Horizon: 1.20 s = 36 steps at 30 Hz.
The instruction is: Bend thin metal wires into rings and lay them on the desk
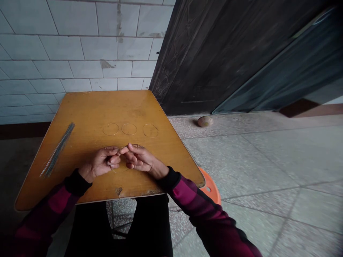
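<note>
The left hand (105,160) is closed, its fingertips pinching a thin wire (113,170) just above the near part of the surface (107,107). The right hand (139,158) meets it, thumb and forefinger nipping the same wire, the other fingers loosely curled. Part of the wire curves below the hands. Beyond them, three rings (129,123) lie apart in a row; a bundle (58,149) of straight wires lies left.
</note>
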Tool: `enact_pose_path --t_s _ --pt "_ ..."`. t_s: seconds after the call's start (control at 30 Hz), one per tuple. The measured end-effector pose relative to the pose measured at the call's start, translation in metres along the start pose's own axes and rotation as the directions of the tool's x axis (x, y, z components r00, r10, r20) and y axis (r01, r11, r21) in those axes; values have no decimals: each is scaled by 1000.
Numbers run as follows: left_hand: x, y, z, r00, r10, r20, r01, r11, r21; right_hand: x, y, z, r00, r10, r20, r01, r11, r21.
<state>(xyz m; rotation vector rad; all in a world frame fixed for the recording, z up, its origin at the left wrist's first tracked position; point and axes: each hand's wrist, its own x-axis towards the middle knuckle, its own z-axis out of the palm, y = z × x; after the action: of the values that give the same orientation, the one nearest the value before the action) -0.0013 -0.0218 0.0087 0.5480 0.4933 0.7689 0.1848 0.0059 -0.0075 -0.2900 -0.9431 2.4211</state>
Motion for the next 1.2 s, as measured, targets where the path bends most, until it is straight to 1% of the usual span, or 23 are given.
enact_pose_path --t_s 0.1,0.2,0.27,0.3,0.33,0.37,0.4,0.43,0.47,0.5,0.53,0.57,0.6,0.63,0.7,0.8,0.93,1.0,1.1,1.2 --pt "0 0 2 1000 4 -11 -4 1000 9 2 0 -1 999 -12 -32 12 1000 -14" --pt "0 1 1 999 -2 -36 2 1000 19 3 0 -2 991 -64 -115 57 996 -61" --pt "0 2 0 999 19 -50 -18 1000 8 3 0 -2 978 -111 -178 86 986 -143" --pt "0 3 0 998 36 -61 -36 999 -5 2 0 -1 964 -157 -216 110 970 -215" --pt "0 3 0 995 56 -78 -58 998 -25 2 -1 -1 939 -230 -255 143 938 -317" --pt "0 3 0 992 80 -99 -85 995 -50 1 -1 0 899 -333 -284 180 873 -454" --pt "1 3 0 987 105 -122 -115 990 -76 0 -1 1 848 -450 -278 204 764 -613" --pt "2 2 0 981 132 -144 -147 984 -98 -1 -1 2 798 -558 -225 209 608 -766" --pt "2 1 0 975 155 -161 -174 978 -113 -1 -1 3 764 -631 -132 195 422 -885" --pt "3 0 0 971 169 -171 -191 974 -123 -1 0 3 756 -654 -23 172 231 -958" --pt "4 -1 0 969 175 -175 -198 972 -127 -1 1 3 770 -633 77 151 64 -986" --pt "4 -2 1 969 173 -176 -197 972 -129 0 3 2 794 -589 150 139 -65 -988" --pt "4 -3 1 970 168 -177 -192 973 -130 2 5 0 818 -543 190 129 -148 -981" --pt "5 -4 2 970 162 -180 -187 974 -132 3 7 -1 835 -511 204 118 -195 -974" --pt "4 -5 3 970 148 -190 -175 976 -132 5 11 -5 851 -487 197 98 -222 -970" --pt "4 -6 6 965 149 -217 -180 975 -131 4 13 -8 855 -485 183 85 -216 -973" --pt "5 -6 8 948 167 -270 -206 971 -124 0 10 -4 876 -458 151 50 -225 -973" --pt "5 -6 7 942 154 -298 -194 975 -111 -1 9 -1 884 -450 129 22 -236 -972" --pt "5 -5 6 935 120 -333 -162 982 -101 -3 9 1 883 -460 96 -29 -258 -966" --pt "6 -4 5 933 102 -345 -149 982 -113 -3 11 2 875 -476 91 -56 -286 -956"
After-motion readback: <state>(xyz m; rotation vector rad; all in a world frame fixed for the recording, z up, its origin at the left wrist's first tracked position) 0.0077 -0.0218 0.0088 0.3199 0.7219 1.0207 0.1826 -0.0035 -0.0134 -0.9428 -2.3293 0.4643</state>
